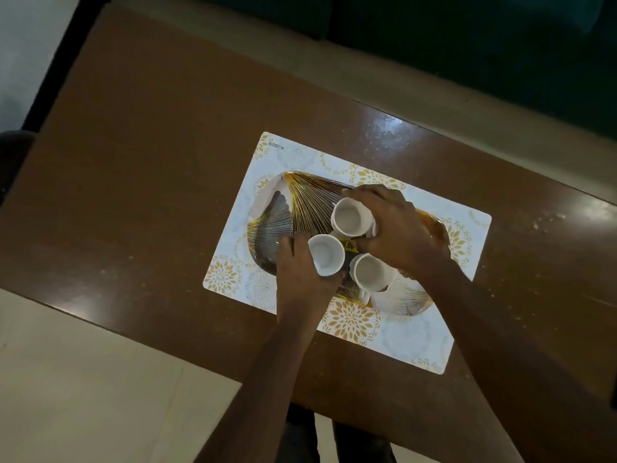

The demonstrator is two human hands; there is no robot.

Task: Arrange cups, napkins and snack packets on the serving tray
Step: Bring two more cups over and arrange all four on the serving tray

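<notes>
An oval serving tray with gold fan lines lies on a white placemat. Three white cups stand on it, close together. My left hand wraps the near-left cup from its left side. My right hand holds the far cup, with fingers curled around its far rim and side. The third cup stands free near the tray's front edge, under my right wrist. A yellow price sticker shows between the cups. I see no napkins or snack packets.
The placemat with gold flower prints lies on a brown wooden table. The table's front edge runs diagonally at lower left, with pale floor beyond it. A dark wall or furniture fills the top right.
</notes>
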